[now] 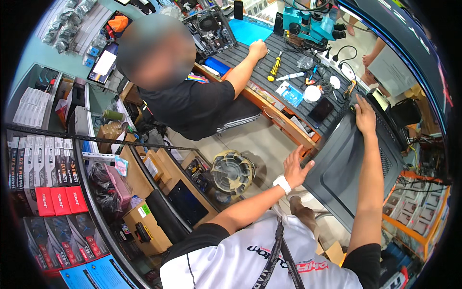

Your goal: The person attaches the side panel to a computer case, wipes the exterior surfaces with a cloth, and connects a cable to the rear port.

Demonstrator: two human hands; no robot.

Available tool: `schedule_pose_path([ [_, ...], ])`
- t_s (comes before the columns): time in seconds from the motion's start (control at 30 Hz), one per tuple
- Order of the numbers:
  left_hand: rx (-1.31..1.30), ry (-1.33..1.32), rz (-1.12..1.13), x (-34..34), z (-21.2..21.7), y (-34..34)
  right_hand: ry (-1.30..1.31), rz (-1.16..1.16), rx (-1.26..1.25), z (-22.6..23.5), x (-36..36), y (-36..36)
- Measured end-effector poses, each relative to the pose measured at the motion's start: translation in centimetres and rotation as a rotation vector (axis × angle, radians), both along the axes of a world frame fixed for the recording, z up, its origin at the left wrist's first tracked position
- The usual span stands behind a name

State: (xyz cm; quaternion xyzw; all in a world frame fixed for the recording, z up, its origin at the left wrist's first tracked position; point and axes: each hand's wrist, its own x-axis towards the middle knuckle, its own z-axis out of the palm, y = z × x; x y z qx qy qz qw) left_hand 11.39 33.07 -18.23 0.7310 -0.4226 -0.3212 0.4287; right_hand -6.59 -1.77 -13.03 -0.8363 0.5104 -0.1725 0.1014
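My right hand lies at the far edge of a large dark grey computer case panel, its fingers stretched out. The panel has a raised outline and a patch of small vent holes, and it slants toward me beside the workbench. My left hand is in the air by the panel's left side, near the bench corner. Its fingers are spread with nothing in them, and a white band circles that wrist. A black smartphone lies on the bench just left of my right hand.
A seated co-worker rests a hand on the ridged bench mat. On the mat lie a yellow screwdriver and a blue card pack. A teal microscope stands behind. A round stool and boxed shelves are left.
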Motion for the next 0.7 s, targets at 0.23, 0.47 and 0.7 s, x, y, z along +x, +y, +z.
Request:
schedule_pose_path([
  [0.23, 0.048, -0.032, 0.017, -0.1, 0.0, 0.1, -0.137, -0.191, 0.154, 3.2, -13.3, 1.6],
  [0.47, 0.031, -0.051, 0.022, -0.2, 0.0, 0.1, -0.09, -0.169, -0.065, 2.2, -3.3, 1.3],
  [0.7, 0.037, -0.058, 0.018, -0.2, 0.3, 0.1, 0.205, -0.372, 0.07, 3.0, 3.4, -2.2],
])
